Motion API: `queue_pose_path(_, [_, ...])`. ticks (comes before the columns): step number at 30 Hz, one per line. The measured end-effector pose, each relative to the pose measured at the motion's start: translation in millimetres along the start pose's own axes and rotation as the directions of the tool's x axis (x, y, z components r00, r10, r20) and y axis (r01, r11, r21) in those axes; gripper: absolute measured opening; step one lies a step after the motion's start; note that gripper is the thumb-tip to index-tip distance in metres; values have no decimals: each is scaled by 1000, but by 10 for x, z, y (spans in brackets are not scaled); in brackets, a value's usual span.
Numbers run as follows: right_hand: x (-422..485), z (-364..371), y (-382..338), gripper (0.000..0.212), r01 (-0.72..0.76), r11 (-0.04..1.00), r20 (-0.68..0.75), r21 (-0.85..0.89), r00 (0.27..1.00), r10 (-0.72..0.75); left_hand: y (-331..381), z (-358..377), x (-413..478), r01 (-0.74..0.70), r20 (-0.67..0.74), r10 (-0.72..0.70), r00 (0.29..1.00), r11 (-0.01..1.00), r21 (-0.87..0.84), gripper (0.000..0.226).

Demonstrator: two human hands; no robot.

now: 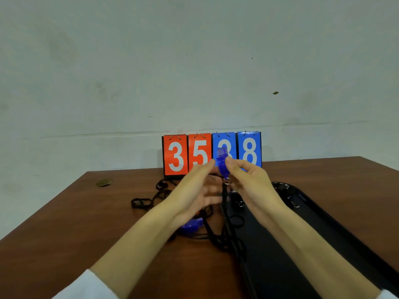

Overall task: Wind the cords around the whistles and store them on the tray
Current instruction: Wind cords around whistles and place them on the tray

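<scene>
A blue whistle [222, 162] is held upright above the table, pinched by my right hand [248, 182] on its right side. My left hand [194, 193] is at its left with straight fingers, the fingertip touching the whistle. Its black cord [225, 203] hangs from a metal ring down onto the black tray [336, 234]. A second blue whistle [191, 226] lies on the table under my left wrist, among tangled black cords [142, 202]. Dark items with metal rings [291, 199] lie at the tray's far end.
A flip scoreboard [211, 154] reading 3 5 3 8 stands at the back of the brown wooden table [75, 223], against a pale wall. The tray runs along the table's right half toward the near edge.
</scene>
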State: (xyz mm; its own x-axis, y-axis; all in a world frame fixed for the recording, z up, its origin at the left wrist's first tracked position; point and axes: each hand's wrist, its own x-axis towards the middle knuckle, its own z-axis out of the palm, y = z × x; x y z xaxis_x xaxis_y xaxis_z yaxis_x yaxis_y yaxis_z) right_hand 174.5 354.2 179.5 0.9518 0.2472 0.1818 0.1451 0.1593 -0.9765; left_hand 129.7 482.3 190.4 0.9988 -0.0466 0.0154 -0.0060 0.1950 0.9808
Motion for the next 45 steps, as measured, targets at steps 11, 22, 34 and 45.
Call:
queue_pose_path(11, [-74,-8,134,29,56,998,-69,3,996,-55,-158,-13,143,54,32,-58,998,991,121,23])
queue_pose_path(22, [30,-146,-129,14,20,987,-106,157,994,-3,254,-735,185,35,-238,80,968,895,444,29])
queue_pose_path(34, [-65,-17,-2,29,58,998,-32,-22,998,-58,150,-850,183,40,141,-433,890,384,923,91])
queue_pose_path(45, [-104,-115,80,20,39,963,-56,266,998,-25,-223,-150,134,137,231,-179,956,973,186,16])
